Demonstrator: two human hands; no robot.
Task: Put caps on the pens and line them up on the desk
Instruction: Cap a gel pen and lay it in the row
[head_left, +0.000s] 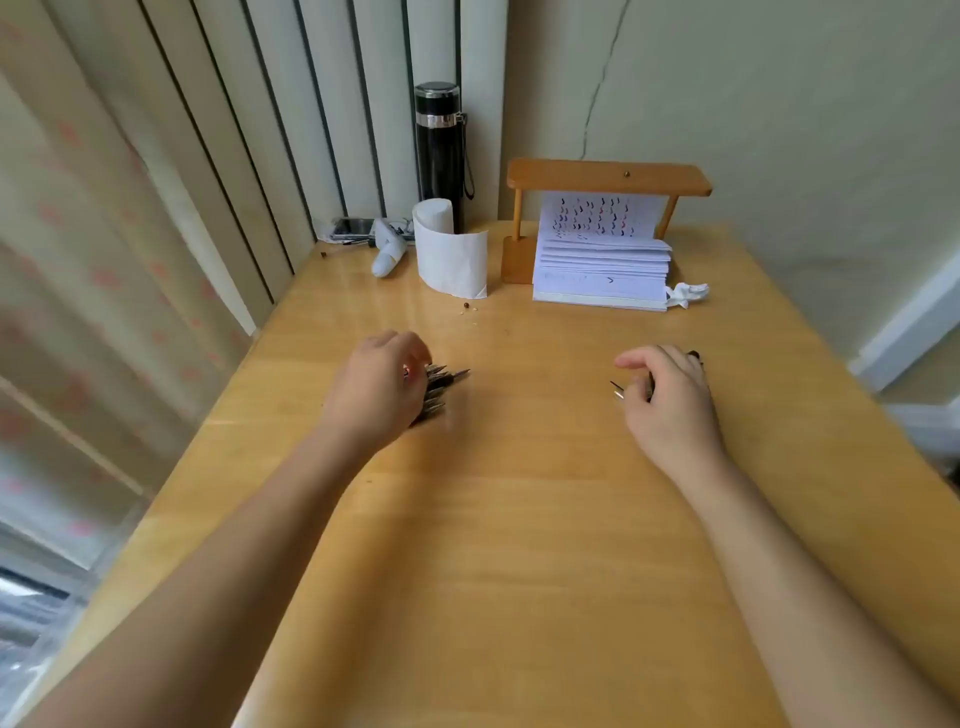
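At centre frame, on a pale wooden surface (519, 519), a person's left hand (374, 389) covers a bunch of pens (441, 384), its fingers (415, 353) curled down over the barrels. The bare metal tips fan out to the right, too blurred to count. Well apart at centre right, the right hand (670, 395) grips a single pen (618, 391), fingers curled round it, its uncapped tip pointing left and its dark end showing behind the knuckles.

Along the upper edge stand one black flask (439, 156), lid on and contents hidden, one partly unrolled roll of tissue paper (452, 254) and one wooden stand (608, 176). One stack of white paper (602, 270) marked with pen strokes sits under the stand. One crumpled tissue (688, 293) lies beside the stack, and one phone (353, 227) lies left of the flask.
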